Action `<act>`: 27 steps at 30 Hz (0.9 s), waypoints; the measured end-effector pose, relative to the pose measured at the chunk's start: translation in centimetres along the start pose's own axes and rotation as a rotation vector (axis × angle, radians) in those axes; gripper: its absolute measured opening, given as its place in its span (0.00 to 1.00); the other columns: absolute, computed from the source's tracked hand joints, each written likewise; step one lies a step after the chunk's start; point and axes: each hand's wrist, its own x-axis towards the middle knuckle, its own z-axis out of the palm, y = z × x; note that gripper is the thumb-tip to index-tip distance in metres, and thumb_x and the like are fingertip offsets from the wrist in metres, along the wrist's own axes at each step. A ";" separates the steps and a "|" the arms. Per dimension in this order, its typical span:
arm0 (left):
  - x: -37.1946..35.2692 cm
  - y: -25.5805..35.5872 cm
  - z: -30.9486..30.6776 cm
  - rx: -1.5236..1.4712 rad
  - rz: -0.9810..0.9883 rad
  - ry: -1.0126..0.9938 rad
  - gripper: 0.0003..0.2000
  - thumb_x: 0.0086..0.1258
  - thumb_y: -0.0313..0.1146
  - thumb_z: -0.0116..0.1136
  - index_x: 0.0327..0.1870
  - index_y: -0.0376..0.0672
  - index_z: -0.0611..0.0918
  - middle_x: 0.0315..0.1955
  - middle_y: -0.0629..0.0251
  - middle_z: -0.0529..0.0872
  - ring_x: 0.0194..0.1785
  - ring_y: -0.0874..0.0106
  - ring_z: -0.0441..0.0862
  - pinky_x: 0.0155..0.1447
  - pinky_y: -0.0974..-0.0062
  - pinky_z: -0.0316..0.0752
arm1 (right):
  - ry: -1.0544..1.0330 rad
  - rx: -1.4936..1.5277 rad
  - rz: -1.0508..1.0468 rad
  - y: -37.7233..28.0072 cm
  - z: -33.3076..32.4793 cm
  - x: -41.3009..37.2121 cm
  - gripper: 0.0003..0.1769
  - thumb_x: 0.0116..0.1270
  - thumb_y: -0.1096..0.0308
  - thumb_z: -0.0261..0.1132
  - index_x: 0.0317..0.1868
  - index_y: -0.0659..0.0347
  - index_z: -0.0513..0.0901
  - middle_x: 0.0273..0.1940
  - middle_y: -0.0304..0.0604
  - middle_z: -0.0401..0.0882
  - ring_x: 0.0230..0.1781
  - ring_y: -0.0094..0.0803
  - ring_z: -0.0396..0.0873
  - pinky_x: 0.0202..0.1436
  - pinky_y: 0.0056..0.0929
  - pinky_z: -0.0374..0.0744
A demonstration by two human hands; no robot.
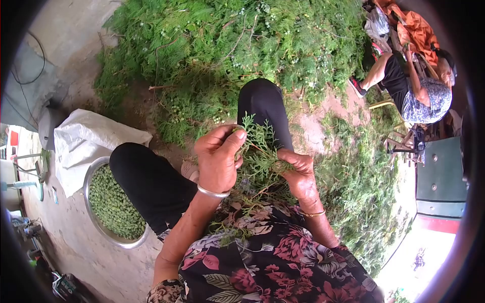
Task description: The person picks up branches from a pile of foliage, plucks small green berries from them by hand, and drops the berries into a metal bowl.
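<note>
A leafy green sprig (257, 144) is held between my two hands, above my lap. My left hand (220, 154) has its thumb and fingers pinched together at the sprig's left side; what lies between the fingertips is too small to tell. My right hand (299, 174) is closed on the sprig's right side. More green twigs hang below the hands and rest on the flowered shirt (283, 252). To the left, a round metal basin (125, 244) holds many small green cones.
A large heap of green branches (227, 45) lies ahead, with more cuttings (361, 192) at the right. A white sack (83, 151) is beside the basin. Another person (427, 98) sits at the upper right, near an orange cloth (418, 30).
</note>
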 end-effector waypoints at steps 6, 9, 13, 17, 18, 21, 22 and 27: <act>0.1 0.2 -0.4 0.382 0.270 0.014 0.06 0.65 0.24 0.61 0.40 0.33 0.82 0.23 0.73 0.78 0.19 0.87 0.65 0.18 0.87 0.57 | 0.065 0.142 0.119 -0.5 0.3 0.0 0.12 0.57 0.82 0.67 0.43 0.70 0.84 0.40 0.46 0.85 0.42 0.30 0.81 0.51 0.26 0.77; -0.1 2.2 -1.2 0.300 0.069 -0.031 0.06 0.67 0.25 0.59 0.40 0.33 0.82 0.21 0.74 0.76 0.18 0.87 0.64 0.18 0.88 0.57 | 0.024 0.596 0.089 0.5 -0.8 0.0 0.11 0.58 0.84 0.64 0.42 0.70 0.83 0.38 0.45 0.85 0.39 0.32 0.81 0.48 0.28 0.79; 3.3 6.1 -8.0 -0.236 0.022 -0.195 0.11 0.72 0.30 0.51 0.48 0.32 0.77 0.24 0.65 0.77 0.21 0.82 0.69 0.19 0.84 0.67 | 0.551 0.596 0.247 1.2 -2.7 -0.3 0.09 0.55 0.86 0.55 0.30 0.64 0.79 0.35 0.46 0.84 0.37 0.35 0.83 0.44 0.33 0.82; 0.4 4.1 -2.8 -0.378 -0.180 -0.268 0.08 0.69 0.30 0.55 0.39 0.32 0.78 0.34 0.50 0.82 0.23 0.78 0.74 0.20 0.81 0.69 | 0.467 0.769 0.371 2.0 -2.5 0.4 0.06 0.56 0.79 0.58 0.34 0.66 0.80 0.31 0.44 0.82 0.30 0.28 0.79 0.34 0.30 0.79; 0.3 3.0 -3.0 -0.352 -0.172 -0.350 0.09 0.69 0.30 0.55 0.40 0.32 0.79 0.35 0.49 0.82 0.25 0.75 0.76 0.20 0.81 0.70 | 0.462 0.665 0.290 2.6 -2.4 0.1 0.06 0.57 0.77 0.59 0.34 0.65 0.81 0.31 0.44 0.82 0.28 0.26 0.77 0.32 0.27 0.77; -0.1 1.9 -1.1 0.040 -0.127 -0.330 0.06 0.67 0.26 0.56 0.34 0.32 0.82 0.25 0.57 0.83 0.20 0.80 0.73 0.19 0.85 0.65 | 0.500 0.744 0.395 0.9 -2.1 -0.1 0.02 0.63 0.73 0.64 0.33 0.60 0.79 0.32 0.39 0.80 0.26 0.20 0.72 0.29 0.19 0.72; -0.2 1.8 -0.2 0.237 -0.086 -0.340 0.05 0.66 0.24 0.56 0.36 0.32 0.82 0.24 0.60 0.83 0.20 0.82 0.73 0.19 0.86 0.65 | 0.506 0.672 0.383 1.2 -2.0 -0.3 0.09 0.62 0.70 0.67 0.35 0.56 0.72 0.32 0.34 0.74 0.29 0.20 0.70 0.30 0.23 0.73; 0.4 -1.4 1.5 0.720 0.330 -0.407 0.08 0.62 0.20 0.59 0.41 0.34 0.84 0.22 0.68 0.82 0.21 0.85 0.72 0.25 0.83 0.67 | 0.455 0.580 0.423 -0.6 -0.9 0.0 0.18 0.61 0.68 0.72 0.42 0.53 0.68 0.31 0.30 0.66 0.29 0.21 0.68 0.31 0.25 0.75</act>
